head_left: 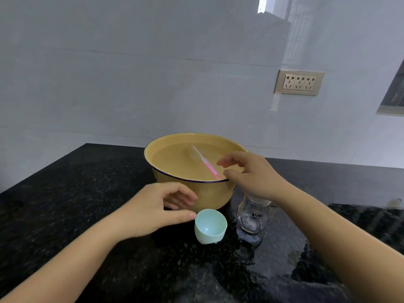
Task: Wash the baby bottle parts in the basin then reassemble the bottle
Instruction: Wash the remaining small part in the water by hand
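Head view: a black speckled counter (pixel 87 193) is seen, its far edge met by a pale wall (pixel 131 73). Bare counter is left outward of the left hand's fingers and below both wrists.

A yellow basin (pixel 214 193) with a dark blue rim, filled with water, is set just beyond the fingertips of both hands. The left hand (pixel 157 206) is held with fingers loosely spread and nothing gripped. Its thumb tip is at the rim of a mint cap (pixel 211 226); contact cannot be told. The cap is laid on its side, mouth turned up toward the camera.

The right hand (pixel 251 176) is held over the basin's near right rim, thumb and forefinger parted, nothing held. A brush (pixel 205 162) is laid in the water, its long axis running from the pink handle end beside the right thumb to the pale head beyond the fingertips, far left.

A clear bottle (pixel 251 217) is stood upright under the right wrist, its top hidden. "KYAI" can be read on it.

A socket (pixel 299 82) is fixed on the wall, well beyond the right fingers.
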